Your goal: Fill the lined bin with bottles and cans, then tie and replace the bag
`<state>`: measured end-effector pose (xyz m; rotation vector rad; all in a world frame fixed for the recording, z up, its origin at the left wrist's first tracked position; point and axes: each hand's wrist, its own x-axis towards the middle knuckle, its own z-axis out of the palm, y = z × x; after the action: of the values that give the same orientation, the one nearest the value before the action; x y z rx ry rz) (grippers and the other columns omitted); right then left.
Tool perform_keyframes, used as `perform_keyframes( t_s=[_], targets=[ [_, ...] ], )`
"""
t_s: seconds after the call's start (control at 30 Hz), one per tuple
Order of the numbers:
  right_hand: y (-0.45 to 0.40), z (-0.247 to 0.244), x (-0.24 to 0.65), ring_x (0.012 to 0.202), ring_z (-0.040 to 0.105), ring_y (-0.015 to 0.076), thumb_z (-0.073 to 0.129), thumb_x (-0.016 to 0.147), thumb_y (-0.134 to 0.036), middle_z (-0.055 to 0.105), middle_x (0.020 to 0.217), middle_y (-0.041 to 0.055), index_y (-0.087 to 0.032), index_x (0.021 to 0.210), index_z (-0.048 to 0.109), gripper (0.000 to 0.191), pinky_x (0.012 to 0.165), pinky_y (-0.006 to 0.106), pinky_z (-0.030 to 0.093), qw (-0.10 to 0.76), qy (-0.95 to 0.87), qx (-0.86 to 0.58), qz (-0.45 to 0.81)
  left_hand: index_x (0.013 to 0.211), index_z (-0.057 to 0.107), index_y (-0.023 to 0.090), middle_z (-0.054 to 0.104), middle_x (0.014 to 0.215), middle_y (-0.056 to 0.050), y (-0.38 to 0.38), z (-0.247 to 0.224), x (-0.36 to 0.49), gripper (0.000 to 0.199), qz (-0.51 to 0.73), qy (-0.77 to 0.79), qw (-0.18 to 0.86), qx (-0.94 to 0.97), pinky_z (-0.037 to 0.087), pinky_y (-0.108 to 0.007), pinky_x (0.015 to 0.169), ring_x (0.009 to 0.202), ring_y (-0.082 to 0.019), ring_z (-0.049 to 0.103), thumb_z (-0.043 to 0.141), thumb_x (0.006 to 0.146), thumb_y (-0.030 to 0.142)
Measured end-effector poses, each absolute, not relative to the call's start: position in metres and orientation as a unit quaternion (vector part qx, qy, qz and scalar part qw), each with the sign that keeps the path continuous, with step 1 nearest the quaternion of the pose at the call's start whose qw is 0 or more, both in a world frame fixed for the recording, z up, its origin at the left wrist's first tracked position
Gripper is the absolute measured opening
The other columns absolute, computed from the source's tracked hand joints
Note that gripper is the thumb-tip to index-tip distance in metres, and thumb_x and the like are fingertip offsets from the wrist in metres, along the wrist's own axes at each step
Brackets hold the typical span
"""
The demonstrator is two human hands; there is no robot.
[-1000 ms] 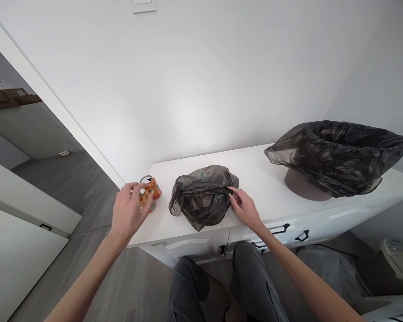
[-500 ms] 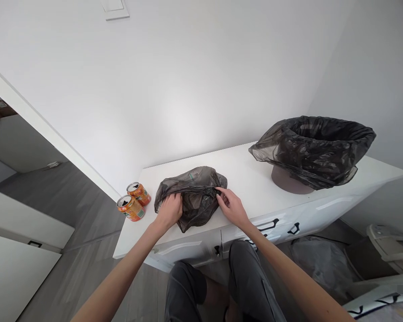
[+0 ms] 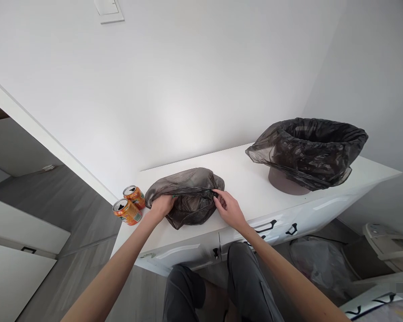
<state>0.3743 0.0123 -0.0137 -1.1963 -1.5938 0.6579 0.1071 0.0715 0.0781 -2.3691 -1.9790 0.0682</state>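
Right now the dark plastic bag (image 3: 195,181) sits on the white cabinet top (image 3: 243,172), between my two hands. From my left hand (image 3: 161,205) most of it spreads toward three o'clock; that hand reaches in at the bag's mouth, its fingers hidden by the plastic, so I cannot tell how far open they are or whether they grip anything. From my right hand (image 3: 229,208) the bag lies at about ten o'clock, and there my thumb and forefinger are nearly closed, pinching its gathered edge. Two orange cans, a front one (image 3: 129,212) and a rear one (image 3: 136,195), stand upright near my left hand at nine o'clock. Well apart, at two o'clock from my right hand, stands a brownish bin (image 3: 284,181) draped with a black liner (image 3: 309,156).
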Motion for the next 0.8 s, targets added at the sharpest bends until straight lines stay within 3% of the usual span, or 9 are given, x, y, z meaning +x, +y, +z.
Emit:
perform_keyframes(
  t_s=[0.1,0.23,0.37,0.47,0.53,0.67,0.8],
  targets=[
    [0.011,-0.012,0.375,0.074,0.058,0.0179,0.044,0.103,-0.042,0.063,0.093,0.005,-0.023,0.134,0.061,0.04,0.075,0.035,0.05,0.498,-0.662,-0.491,0.27,0.118,0.068,0.015,0.073,0.114,-0.018,0.059,0.086,0.112,0.032,0.061,-0.648,0.041,-0.758,0.053,-0.04,0.094,0.113,-0.033,0.068,0.047,0.1,0.032],
    [0.011,-0.013,0.374,0.074,0.057,0.018,0.044,0.103,-0.042,0.063,0.092,0.0054,-0.022,0.133,0.061,0.04,0.075,0.035,0.05,0.5,-0.66,-0.495,0.264,0.101,0.069,0.011,0.072,0.1,-0.022,0.034,0.104,0.119,0.049,0.095,-0.655,0.069,-0.747,0.054,-0.044,0.078,0.095,-0.037,0.072,0.031,0.106,0.041],
    [0.01,-0.013,0.374,0.072,0.056,0.0182,0.044,0.102,-0.043,0.063,0.089,0.0053,-0.02,0.132,0.062,0.042,0.074,0.035,0.05,0.501,-0.658,-0.496,0.264,0.119,0.059,0.011,0.067,0.108,-0.019,-0.006,0.126,0.117,0.05,0.047,-0.651,0.156,-0.741,0.05,-0.035,0.063,0.086,-0.031,0.071,0.021,0.107,0.041],
    [0.008,-0.013,0.374,0.072,0.057,0.0187,0.044,0.102,-0.045,0.064,0.089,0.0059,-0.02,0.131,0.063,0.042,0.074,0.035,0.05,0.503,-0.654,-0.499,0.265,0.134,0.049,0.017,0.062,0.123,-0.017,-0.043,0.142,0.104,0.046,-0.061,-0.642,0.18,-0.743,0.042,-0.03,0.052,0.084,-0.025,0.069,0.026,0.107,0.046],
    [0.007,-0.013,0.374,0.073,0.058,0.0194,0.045,0.101,-0.046,0.065,0.091,0.0066,-0.021,0.13,0.063,0.043,0.073,0.036,0.051,0.507,-0.647,-0.503,0.266,0.137,0.046,0.021,0.06,0.125,-0.014,-0.069,0.156,0.087,0.045,-0.137,-0.647,0.156,-0.734,0.045,-0.031,0.054,0.085,-0.023,0.068,0.034,0.105,0.049],
    [0.005,-0.011,0.373,0.072,0.058,0.0203,0.045,0.1,-0.049,0.066,0.09,0.0073,-0.02,0.128,0.063,0.045,0.072,0.037,0.051,0.514,-0.638,-0.506,0.269,0.131,0.049,0.025,0.063,0.114,-0.009,-0.117,0.196,0.051,0.043,-0.237,-0.691,0.147,-0.667,0.053,-0.038,0.076,0.091,-0.024,0.067,0.047,0.099,0.053],
    [0.002,-0.011,0.372,0.071,0.058,0.0199,0.045,0.1,-0.051,0.066,0.089,0.007,-0.019,0.128,0.063,0.046,0.073,0.037,0.05,0.515,-0.638,-0.504,0.271,0.114,0.053,0.025,0.064,0.094,-0.004,-0.14,0.235,0.034,0.043,-0.264,-0.734,0.154,-0.607,0.052,-0.037,0.071,0.081,-0.024,0.064,0.044,0.095,0.062]
  ],
)
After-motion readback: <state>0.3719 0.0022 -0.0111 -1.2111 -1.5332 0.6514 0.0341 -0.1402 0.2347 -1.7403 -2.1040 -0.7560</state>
